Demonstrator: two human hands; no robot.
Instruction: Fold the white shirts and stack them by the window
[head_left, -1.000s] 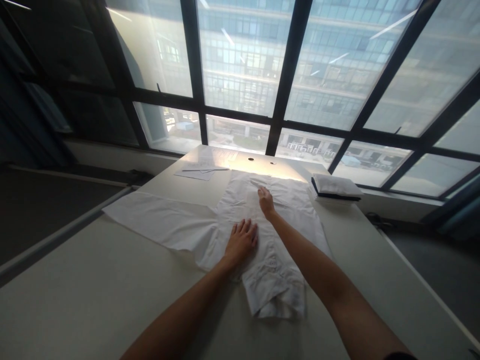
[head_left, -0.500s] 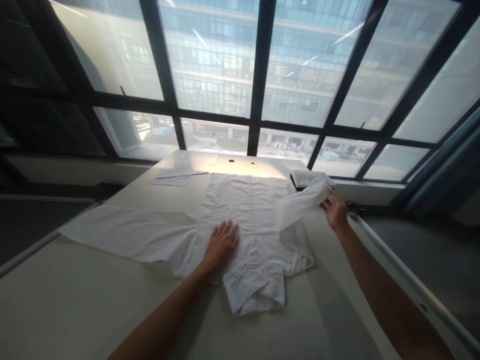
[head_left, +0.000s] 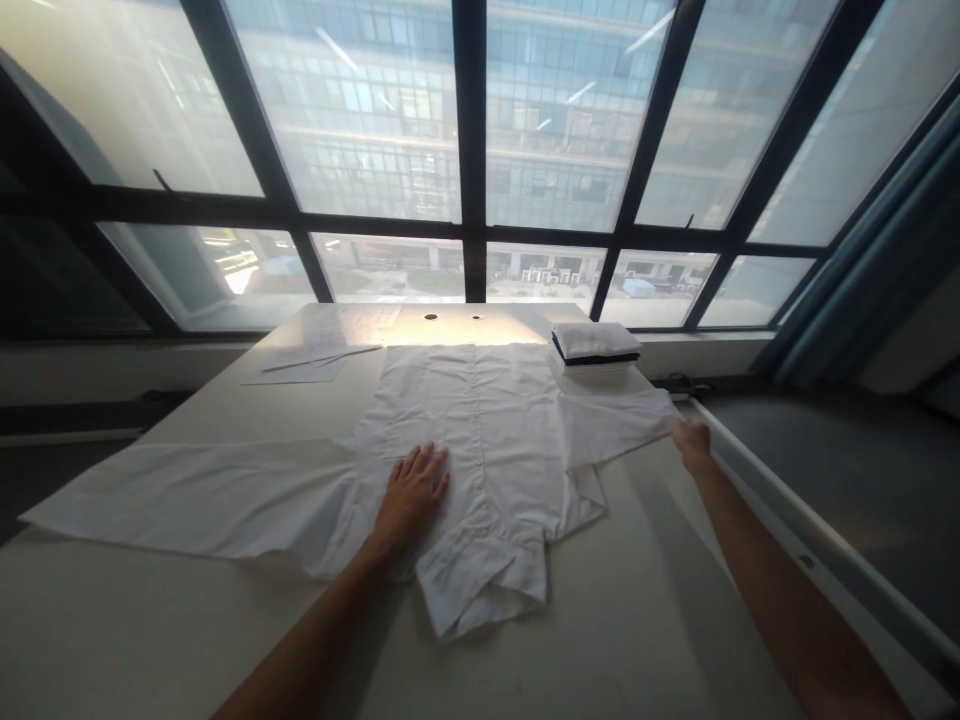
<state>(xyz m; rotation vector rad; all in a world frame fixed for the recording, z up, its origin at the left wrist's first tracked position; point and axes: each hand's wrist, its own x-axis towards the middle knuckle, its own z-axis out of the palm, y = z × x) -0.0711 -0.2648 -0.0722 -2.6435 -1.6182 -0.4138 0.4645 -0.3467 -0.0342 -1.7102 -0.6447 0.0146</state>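
Observation:
A white shirt [head_left: 517, 420] lies spread on the table, its collar end toward me and its hem at the far side. My left hand [head_left: 414, 490] rests flat on the shirt's body with the fingers spread. Out to the right, my right hand [head_left: 691, 442] is closed on the end of one sleeve [head_left: 619, 420], which is drawn out sideways from the shirt. The other sleeve [head_left: 195, 495] stretches flat to the left. Near the right shoulder the fabric is folded over at an angle.
A stack of folded cloth [head_left: 596, 342], white and dark, stands at the table's far right corner. Paper sheets [head_left: 307, 368] lie at the far left of the white table [head_left: 300, 660]. Large windows [head_left: 540, 130] rise behind it. A blue curtain [head_left: 862, 240] hangs at the right.
My right hand has pulled the sleeve outward and down, off the folded stack, so it now lies straighter. My left hand stays on the shirt. The view has shifted to the right.

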